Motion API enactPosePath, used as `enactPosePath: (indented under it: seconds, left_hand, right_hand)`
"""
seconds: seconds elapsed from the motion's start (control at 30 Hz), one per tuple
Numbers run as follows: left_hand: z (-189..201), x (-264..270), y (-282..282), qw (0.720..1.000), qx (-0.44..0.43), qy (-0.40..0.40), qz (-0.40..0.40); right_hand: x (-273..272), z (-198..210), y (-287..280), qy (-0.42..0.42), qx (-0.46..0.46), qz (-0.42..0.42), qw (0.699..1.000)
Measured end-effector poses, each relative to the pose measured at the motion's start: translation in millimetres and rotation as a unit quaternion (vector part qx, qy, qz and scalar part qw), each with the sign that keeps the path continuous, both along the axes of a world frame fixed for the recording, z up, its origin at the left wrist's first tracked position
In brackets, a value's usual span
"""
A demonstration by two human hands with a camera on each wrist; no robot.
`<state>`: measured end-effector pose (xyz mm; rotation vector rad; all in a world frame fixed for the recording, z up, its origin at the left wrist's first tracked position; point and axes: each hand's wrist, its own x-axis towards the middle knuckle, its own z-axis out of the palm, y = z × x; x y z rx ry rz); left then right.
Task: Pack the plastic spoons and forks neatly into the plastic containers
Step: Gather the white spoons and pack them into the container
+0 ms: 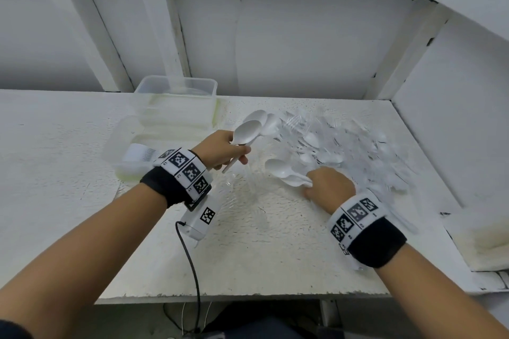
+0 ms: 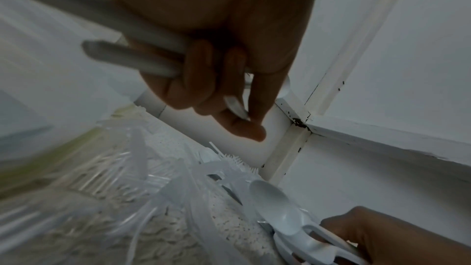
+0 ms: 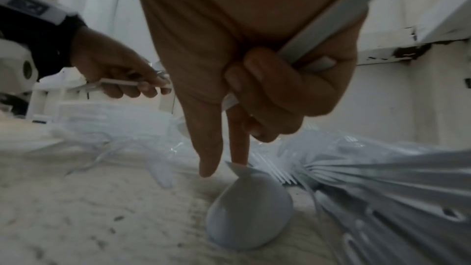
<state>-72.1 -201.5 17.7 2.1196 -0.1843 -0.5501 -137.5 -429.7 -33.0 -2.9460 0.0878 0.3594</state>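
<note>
My left hand (image 1: 225, 150) grips a small bunch of white plastic spoons (image 1: 249, 131) above the table, bowls pointing up and right; their handles (image 2: 132, 51) cross my palm. My right hand (image 1: 327, 186) rests low on the table and grips white spoons (image 1: 283, 170) by the handles, bowls pointing left; one spoon bowl (image 3: 248, 209) lies face down under my fingertips. A loose pile of clear forks and white spoons (image 1: 344, 146) spreads over the table's right half. A clear lidless container (image 1: 176, 96) stands at the back. A second container (image 1: 129, 157) holding white cutlery sits behind my left wrist.
The white table (image 1: 68, 146) is boxed in by a back wall and a right side panel (image 1: 454, 118). A white wrist-mounted device with a black cable (image 1: 192, 256) hangs below my left wrist. A white block (image 1: 482, 242) sits at the right edge.
</note>
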Motion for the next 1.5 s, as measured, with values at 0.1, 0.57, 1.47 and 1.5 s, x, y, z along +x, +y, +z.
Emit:
enactPosePath:
  seconds: [0.1, 0.57, 1.47, 1.5]
  left_hand:
    - [-2.4, -2.9, 4.2, 1.0, -0.018, 0.002, 0.017]
    - [-8.6, -20.5, 10.8, 0.992, -0.099, 0.007, 0.075]
    - [-5.0, -41.4, 17.3, 0.98, -0.187, 0.041, 0.048]
    - [-4.0, -42.2, 17.4, 0.98, -0.189, 0.041, 0.036]
  right_hand:
    - [0.8, -0.7, 5.2, -0.002, -0.056, 0.017, 0.998]
    - [-23.9, 62.2, 27.2, -0.173, 0.047, 0.065, 0.982]
    - [35.7, 61.3, 75.5, -0.24, 0.52, -0.127, 0.81]
    - [36.9, 59.8, 76.7, -0.24, 0.518, -0.126, 0.811]
